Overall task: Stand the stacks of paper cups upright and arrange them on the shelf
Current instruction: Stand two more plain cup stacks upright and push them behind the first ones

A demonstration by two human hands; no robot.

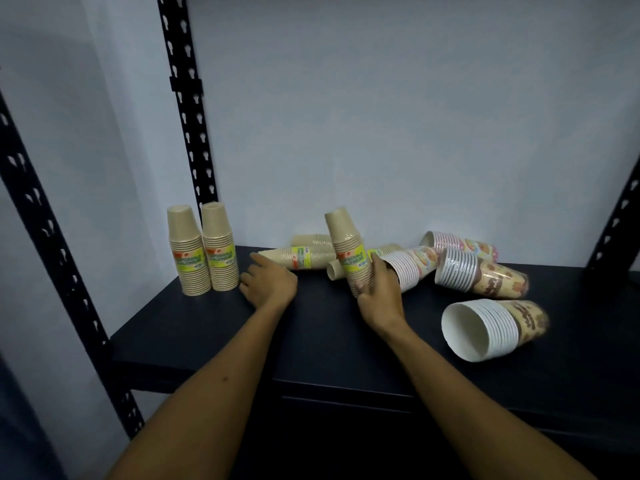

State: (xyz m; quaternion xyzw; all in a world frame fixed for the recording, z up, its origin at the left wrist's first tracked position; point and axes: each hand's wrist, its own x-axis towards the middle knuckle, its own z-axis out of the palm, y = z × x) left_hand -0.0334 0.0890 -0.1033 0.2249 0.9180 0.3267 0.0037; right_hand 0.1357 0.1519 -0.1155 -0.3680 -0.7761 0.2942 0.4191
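Two tan cup stacks (204, 251) with green-yellow labels stand upright, rims down, at the back left of the dark shelf (194, 327). My right hand (377, 289) grips a third tan stack (348, 247) near its base, nearly upright and tilted a little left. My left hand (268, 282) is open, fingers spread, its fingertips at the tip of a tan stack lying on its side (298, 258). Further tan stacks (313, 240) lie behind it. White and printed cup stacks (408, 268) lie on their sides at the right, one large stack (485, 329) with its mouth toward me.
Black perforated uprights (188, 109) frame the shelf at the left and at the right (620, 216). A pale wall rises behind. The shelf's front edge (346, 384) runs across below my forearms.
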